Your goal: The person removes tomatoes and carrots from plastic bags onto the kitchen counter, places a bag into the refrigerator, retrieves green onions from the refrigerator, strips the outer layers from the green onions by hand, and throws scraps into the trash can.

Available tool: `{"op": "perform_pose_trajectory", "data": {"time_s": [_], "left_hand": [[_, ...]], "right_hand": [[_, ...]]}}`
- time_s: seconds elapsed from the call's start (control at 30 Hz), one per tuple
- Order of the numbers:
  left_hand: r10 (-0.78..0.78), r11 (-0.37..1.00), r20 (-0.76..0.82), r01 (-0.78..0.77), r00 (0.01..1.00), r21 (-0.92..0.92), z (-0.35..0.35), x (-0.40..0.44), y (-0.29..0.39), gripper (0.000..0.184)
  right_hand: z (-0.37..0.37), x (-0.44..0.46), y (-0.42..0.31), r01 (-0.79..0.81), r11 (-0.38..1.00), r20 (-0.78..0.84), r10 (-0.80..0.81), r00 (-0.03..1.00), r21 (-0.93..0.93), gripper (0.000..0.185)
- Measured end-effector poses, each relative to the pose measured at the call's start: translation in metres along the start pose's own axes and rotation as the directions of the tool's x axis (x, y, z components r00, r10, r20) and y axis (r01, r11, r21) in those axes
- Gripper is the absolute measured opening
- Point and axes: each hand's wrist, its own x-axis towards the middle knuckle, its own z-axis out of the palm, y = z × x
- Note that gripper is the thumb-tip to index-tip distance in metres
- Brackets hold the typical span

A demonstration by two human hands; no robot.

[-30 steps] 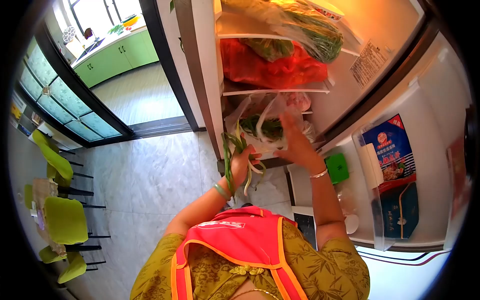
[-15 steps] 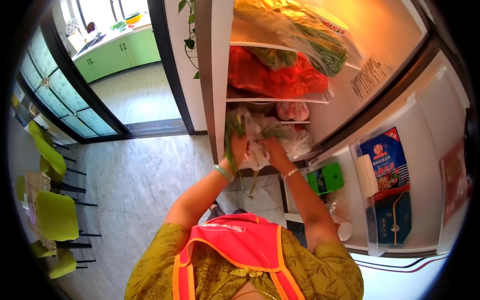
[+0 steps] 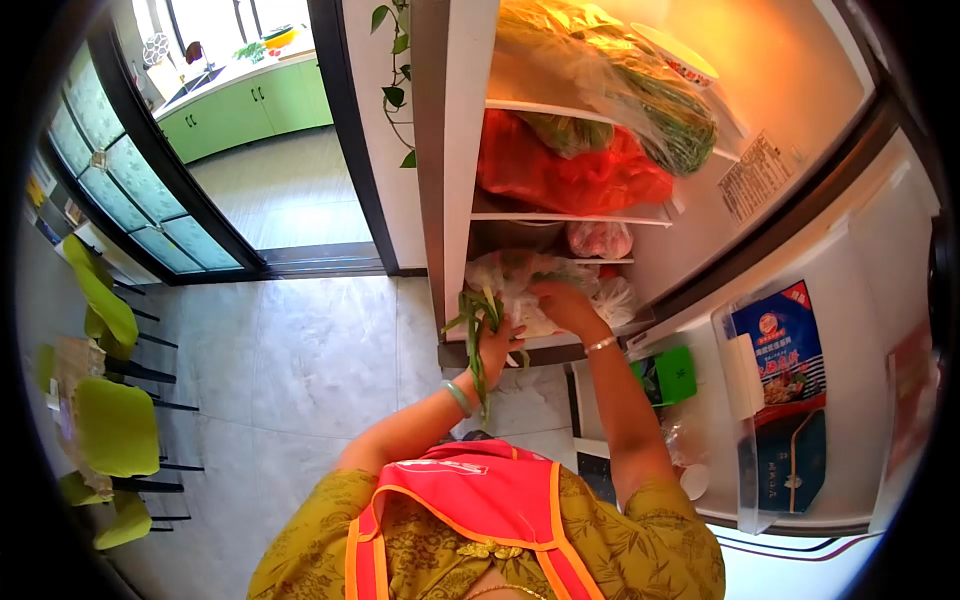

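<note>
Long green stalks (image 3: 478, 312) hang from my left hand (image 3: 496, 350), which is closed round them just outside the lower part of the open fridge. My right hand (image 3: 566, 305) reaches into the fridge's bottom compartment, its fingers closed on a clear plastic bag (image 3: 513, 272). Part of that bag lies behind my fingers. Further right in the same compartment is another whitish plastic bundle (image 3: 614, 300). A bag with something pink (image 3: 600, 240) rests just above it.
Upper shelves hold a red bag (image 3: 570, 170), wrapped greens (image 3: 675, 125) and a bowl (image 3: 675, 55). The open fridge door on the right carries a green box (image 3: 675, 375) and blue packets (image 3: 783, 345). Green chairs (image 3: 117, 427) stand at left.
My left hand with the stalks moved towards the bag, then drew back slightly. My right hand went from spread fingers to a grip on the clear bag, which is now pushed lower and further in.
</note>
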Motion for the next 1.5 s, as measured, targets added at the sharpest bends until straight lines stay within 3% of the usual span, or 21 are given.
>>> {"op": "perform_pose_trajectory", "data": {"time_s": [0.03,0.1,0.23,0.3,0.43,0.5,0.53,0.6,0.63,0.7,0.73,0.8,0.83,0.9,1.13,1.17,1.2,1.3,1.33,1.4,1.5], "left_hand": [[0.003,1.0,0.002,-0.003,1.0,-0.011,0.001,0.003,-0.001,0.047],[-0.033,0.999,-0.028,0.033,0.999,0.0,0.0,0.006,-0.005,0.042],[-0.103,0.995,-0.008,0.103,0.995,0.011,-0.01,0.009,-0.01,0.037],[-0.137,0.99,0.004,0.137,0.991,-0.034,-0.006,-0.021,0.013,0.039],[-0.168,0.986,0.121,0.165,0.978,0.032,-0.026,-0.077,0.043,0.04],[-0.268,0.962,0.219,0.25,0.938,0.108,-0.04,-0.102,0.064,0.041],[-0.278,0.957,0.219,0.251,0.935,0.142,-0.046,-0.112,0.08,0.041],[-0.249,0.962,0.174,0.222,0.953,0.16,-0.063,-0.119,0.091,0.041],[-0.24,0.961,0.099,0.223,0.966,0.161,-0.067,-0.123,0.098,0.039],[-0.188,0.981,0.023,0.186,0.982,0.048,-0.085,-0.127,0.099,0.038],[-0.184,0.982,-0.043,0.186,0.982,0.034,-0.094,-0.127,0.096,0.037],[-0.138,0.99,-0.133,0.136,0.981,-0.019,-0.108,-0.132,0.089,0.038],[-0.117,0.993,-0.172,0.11,0.978,-0.053,-0.111,-0.132,0.085,0.038],[-0.109,0.993,-0.19,0.099,0.976,-0.059,-0.112,-0.134,0.081,0.038],[-0.118,0.993,-0.232,0.113,0.965,-0.037,-0.105,-0.136,0.082,0.036],[-0.113,0.994,-0.242,0.11,0.964,-0.028,-0.109,-0.138,0.081,0.036],[-0.105,0.994,-0.253,0.105,0.962,-0.017,-0.113,-0.139,0.081,0.036],[-0.112,0.994,-0.253,0.108,0.961,-0.031,-0.121,-0.14,0.081,0.037],[-0.124,0.992,-0.248,0.117,0.961,-0.043,-0.119,-0.14,0.084,0.037],[-0.127,0.992,-0.236,0.123,0.963,-0.035,-0.119,-0.137,0.084,0.037],[-0.127,0.992,-0.229,0.12,0.965,-0.041,-0.115,-0.131,0.08,0.037]], "right_hand": [[-0.027,-0.01,-0.029,0.0,1.0,0.003,0.0,1.0,-0.011,0.05],[-0.054,-0.016,-0.086,0.194,0.9,-0.468,0.013,0.884,0.391,0.037],[-0.009,0.016,-0.068,0.274,0.764,-0.335,-0.081,0.939,0.585,0.027],[0.017,0.015,-0.043,0.302,0.93,-0.259,-0.244,0.934,0.212,0.021],[0.001,-0.022,-0.041,0.436,0.899,-0.265,-0.411,0.872,0.039,0.015],[-0.002,-0.025,-0.037,0.263,0.955,-0.127,-0.28,0.951,-0.139,0.019],[0.003,-0.018,-0.035,0.264,0.956,-0.125,-0.28,0.952,-0.131,0.019],[0.017,0.01,-0.023,-0.066,0.996,-0.006,0.066,0.998,-0.057,0.019],[0.025,0.019,-0.017,-0.06,0.997,-0.011,0.06,0.998,-0.054,0.019],[0.043,0.036,-0.005,0.0,0.993,-0.231,-0.028,0.973,-0.122,0.021],[0.051,0.044,-0.002,0.002,0.993,-0.234,-0.03,0.972,-0.118,0.021],[0.07,0.057,0.006,0.15,0.969,-0.507,-0.232,0.83,-0.197,0.025],[0.08,0.067,0.018,0.147,0.97,-0.511,-0.228,0.829,-0.195,0.025],[0.088,0.087,0.035,0.106,0.883,-0.136,-0.187,0.973,-0.458,0.026],[0.079,0.086,0.034,0.163,0.857,0.166,-0.092,0.982,-0.489,0.027],[0.074,0.067,0.026,0.105,0.95,-0.094,-0.138,0.986,-0.295,0.026],[0.061,0.05,0.01,0.101,0.992,-0.352,-0.122,0.928,-0.077,0.025],[0.008,0.0,-0.028,0.089,0.996,-0.337,-0.077,0.938,0.02,0.027],[0.007,-0.004,-0.023,0.085,0.996,-0.336,-0.073,0.939,0.019,0.027],[0.01,-0.007,-0.014,-0.11,0.986,-0.211,0.082,0.974,-0.127,0.028],[0.05,0.028,0.034,-0.06,0.998,-0.176,0.059,0.983,-0.002,0.032]]}}
